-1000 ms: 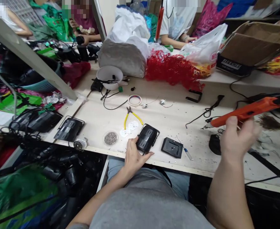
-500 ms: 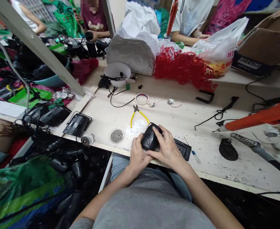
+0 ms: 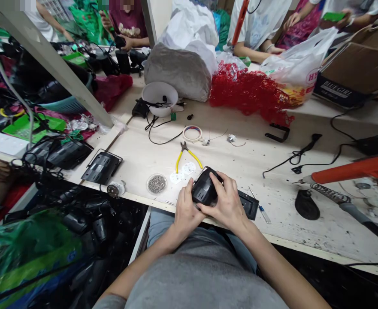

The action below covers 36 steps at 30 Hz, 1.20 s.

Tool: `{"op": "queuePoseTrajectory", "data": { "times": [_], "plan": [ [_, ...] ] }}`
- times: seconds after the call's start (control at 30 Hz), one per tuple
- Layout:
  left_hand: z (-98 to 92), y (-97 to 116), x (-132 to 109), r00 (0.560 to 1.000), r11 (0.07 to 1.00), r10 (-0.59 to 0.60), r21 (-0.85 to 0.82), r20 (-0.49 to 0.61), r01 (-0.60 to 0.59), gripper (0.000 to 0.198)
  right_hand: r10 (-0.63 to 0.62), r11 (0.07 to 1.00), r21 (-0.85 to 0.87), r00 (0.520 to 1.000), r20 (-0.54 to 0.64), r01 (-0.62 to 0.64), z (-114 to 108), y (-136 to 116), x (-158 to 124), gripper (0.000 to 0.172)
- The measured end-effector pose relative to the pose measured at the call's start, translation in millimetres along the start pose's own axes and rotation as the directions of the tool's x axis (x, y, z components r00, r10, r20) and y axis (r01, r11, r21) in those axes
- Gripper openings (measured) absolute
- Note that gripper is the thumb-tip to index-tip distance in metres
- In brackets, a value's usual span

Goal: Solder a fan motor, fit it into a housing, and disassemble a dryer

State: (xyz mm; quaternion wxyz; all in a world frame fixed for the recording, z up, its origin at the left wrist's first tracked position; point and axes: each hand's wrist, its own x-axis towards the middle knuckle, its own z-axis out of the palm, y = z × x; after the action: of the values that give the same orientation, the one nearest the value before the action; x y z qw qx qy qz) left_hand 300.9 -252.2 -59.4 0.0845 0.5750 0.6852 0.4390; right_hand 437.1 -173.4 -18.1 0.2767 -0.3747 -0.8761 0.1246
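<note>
Workers sit along a cluttered plywood workbench (image 3: 134,156), a person in a white T-shirt (image 3: 256,25) and a person in a maroon shirt (image 3: 127,28) across from the camera wearer, beyond a grey sack (image 3: 176,71) and a mass of red plastic mesh (image 3: 249,92); at the near edge of the bench, the wearer cups a black plastic housing (image 3: 205,188) in both hands, a narrow, closed grip around it; the housing's long axis appears to slant from lower left to upper right, though the fingers hide its ends; the left hand (image 3: 185,210) braces its lower left side, while the right hand (image 3: 227,201) lies just to its right and curls over the top, reaching farther along it; whether it touches the bench cannot be told; a flat black plate (image 3: 249,205) lies just beyond the right hand, beside a small screwdriver (image 3: 259,211); yellow-handled pliers (image 3: 179,162) rest ahead of the left hand, near a round dish of small metal parts (image 3: 157,183); an orange-handled soldering iron (image 3: 352,171) lies well off to the right.
</note>
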Motion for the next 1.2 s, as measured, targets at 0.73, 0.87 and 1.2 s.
{"op": "queuePoseTrajectory", "data": {
  "times": [0.73, 0.87, 1.2],
  "plan": [
    [-0.8, -2, 2, 1.000, 1.000, -0.015, -0.005, -0.002, 0.015, 0.102, 0.436, 0.888, -0.135, 0.898, -0.056, -0.440, -27, 150, 41, 0.099],
    [-1.7, -2, 2, 1.000, 1.000, -0.026, -0.003, 0.006, 0.026, 0.100, 0.317, 0.933, -0.131, 0.939, -0.136, -0.334, -33, 130, 35, 0.079],
    [-8.6, 9, 13, 0.996, 0.995, -0.089, -0.051, 0.018, 0.090, 0.092, 0.144, 0.967, 0.209, 0.989, 0.015, -0.144, -28, 14, -14, 0.022]
  ]
}}
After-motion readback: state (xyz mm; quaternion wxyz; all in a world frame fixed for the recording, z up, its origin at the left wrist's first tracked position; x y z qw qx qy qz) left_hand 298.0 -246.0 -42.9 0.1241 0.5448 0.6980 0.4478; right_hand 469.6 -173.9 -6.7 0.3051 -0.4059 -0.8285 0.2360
